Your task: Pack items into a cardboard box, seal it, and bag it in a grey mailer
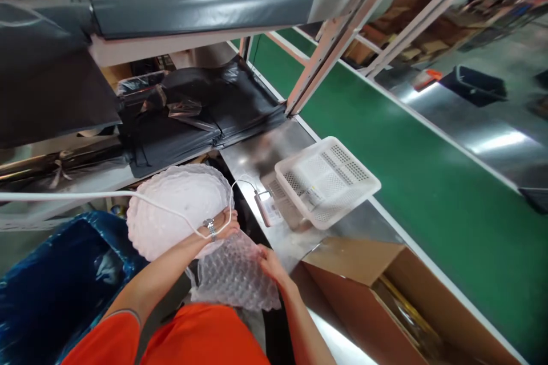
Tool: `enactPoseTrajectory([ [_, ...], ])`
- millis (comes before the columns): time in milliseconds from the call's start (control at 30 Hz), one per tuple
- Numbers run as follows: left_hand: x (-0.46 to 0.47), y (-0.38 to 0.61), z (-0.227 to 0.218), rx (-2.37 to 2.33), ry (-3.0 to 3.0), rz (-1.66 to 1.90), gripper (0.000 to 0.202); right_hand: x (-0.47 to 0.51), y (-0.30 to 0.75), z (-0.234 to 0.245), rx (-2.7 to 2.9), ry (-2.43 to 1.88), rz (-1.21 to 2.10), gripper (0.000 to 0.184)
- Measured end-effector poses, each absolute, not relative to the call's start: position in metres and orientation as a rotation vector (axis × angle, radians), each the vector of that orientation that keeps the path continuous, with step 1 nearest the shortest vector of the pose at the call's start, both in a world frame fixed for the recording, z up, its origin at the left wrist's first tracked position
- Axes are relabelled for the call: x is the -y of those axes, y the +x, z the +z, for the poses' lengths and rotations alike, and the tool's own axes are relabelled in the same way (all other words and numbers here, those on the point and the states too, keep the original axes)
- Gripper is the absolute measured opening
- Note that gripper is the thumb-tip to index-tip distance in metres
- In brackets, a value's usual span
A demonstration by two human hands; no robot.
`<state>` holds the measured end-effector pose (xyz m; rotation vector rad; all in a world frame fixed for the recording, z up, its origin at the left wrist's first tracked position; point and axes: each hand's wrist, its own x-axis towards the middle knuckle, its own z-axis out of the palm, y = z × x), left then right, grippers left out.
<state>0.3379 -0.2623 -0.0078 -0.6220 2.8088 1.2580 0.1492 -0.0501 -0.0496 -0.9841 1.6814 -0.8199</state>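
A big white roll of bubble wrap (pixel 171 205) stands below the steel table edge, and a loose sheet of bubble wrap (pixel 237 276) hangs from it in front of my orange shirt. My left hand (pixel 222 227), with a bracelet at the wrist, is closed on the sheet's top edge right against the roll. My right hand (pixel 268 262) pinches the sheet's right edge. A thin white cable (pixel 107 197) crosses over the roll and my left wrist to a small handheld device (pixel 266 208) lying on the steel table (pixel 363 222).
A white perforated plastic basket (pixel 327 179) sits tilted on the table by a green conveyor belt (pixel 385 125). An open cardboard box (pixel 385 291) stands at lower right. Black plastic bags (pixel 192 108) fill a shelf; a blue-lined bin (pixel 55 285) is at lower left.
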Motion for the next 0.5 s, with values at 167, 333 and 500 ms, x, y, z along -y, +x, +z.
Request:
enactPoseTrajectory([
  [167,0.261,0.340,-0.002,-2.821,-0.650,1.246,0.019,0.068,0.172,-0.044,-1.934,-1.162,-0.759,0.050],
  [333,0.260,0.342,-0.009,-2.834,-0.688,1.249,0.019,0.090,0.198,-0.045,-2.061,-1.164,-0.705,0.054],
  [500,0.259,0.343,-0.021,-2.831,-0.733,1.316,0.017,0.093,0.202,-0.051,-2.084,-1.110,-0.745,0.062],
])
